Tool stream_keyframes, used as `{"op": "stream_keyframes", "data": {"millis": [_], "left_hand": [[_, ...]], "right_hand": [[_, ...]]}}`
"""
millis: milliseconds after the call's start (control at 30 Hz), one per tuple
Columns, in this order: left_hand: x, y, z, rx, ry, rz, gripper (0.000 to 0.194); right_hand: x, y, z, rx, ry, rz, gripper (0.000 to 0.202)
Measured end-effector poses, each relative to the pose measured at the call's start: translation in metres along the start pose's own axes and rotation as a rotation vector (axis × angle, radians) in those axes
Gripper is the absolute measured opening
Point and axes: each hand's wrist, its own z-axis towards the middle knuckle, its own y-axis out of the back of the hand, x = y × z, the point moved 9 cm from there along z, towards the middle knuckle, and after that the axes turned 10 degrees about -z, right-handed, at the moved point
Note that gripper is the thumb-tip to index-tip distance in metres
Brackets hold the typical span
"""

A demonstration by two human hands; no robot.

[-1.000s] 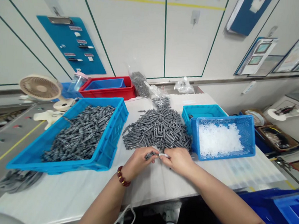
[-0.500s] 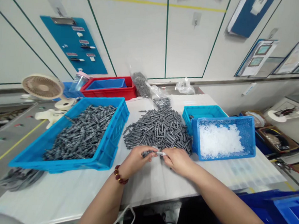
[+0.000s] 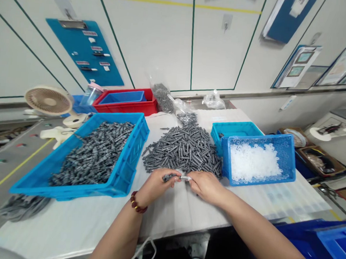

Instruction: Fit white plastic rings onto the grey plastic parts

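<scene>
My left hand (image 3: 159, 185) is closed around several slim grey ribbed plastic parts (image 3: 169, 177); one points right toward my other hand. My right hand (image 3: 206, 186) pinches a small white piece (image 3: 186, 178) at that part's tip, so the two hands almost meet. How the white piece sits on the grey part is too small to tell. Just behind the hands lies a heap of similar grey parts (image 3: 186, 148). To the right, a tilted blue bin (image 3: 258, 183) holds many small white translucent rings (image 3: 252, 162).
On the left stands a large blue crate (image 3: 135, 158) full of grey parts. Behind are a red bin (image 3: 127, 109), plastic bags of parts (image 3: 162, 97) and a teal bin (image 3: 238, 129). A fan (image 3: 49, 101) stands at back left. The table's front edge is near my forearms.
Almost nothing differs. Both hands stay together in front of the heap, with the grey part and white piece shifted very slightly left.
</scene>
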Motion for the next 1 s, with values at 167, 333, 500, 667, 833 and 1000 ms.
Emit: {"op": "stream_keyframes", "data": {"millis": [167,333,500,667,833,1000], "left_hand": [[-0.001,0.000,-0.001,-0.005,-0.004,-0.009,0.018],[-0.003,-0.001,-0.001,-0.001,-0.033,0.007,0.018],[-0.008,-0.003,-0.002,0.003,-0.052,0.030,0.018],[-0.009,-0.004,-0.003,0.003,-0.060,0.027,0.019],[-0.008,-0.003,-0.001,-0.020,-0.072,0.036,0.018],[-0.023,0.034,-0.009,-0.221,0.005,0.061,0.019]], "right_hand": [[-0.006,-0.003,0.001,-0.014,-0.046,-0.026,0.021],[-0.009,-0.001,0.001,-0.020,-0.095,-0.048,0.026],[-0.012,0.001,0.000,-0.032,-0.140,-0.084,0.032],[-0.016,0.002,-0.002,-0.032,-0.228,-0.130,0.039],[-0.019,0.006,-0.004,-0.060,-0.296,-0.164,0.036],[-0.023,0.012,-0.005,-0.128,-0.301,-0.172,0.035]]}}
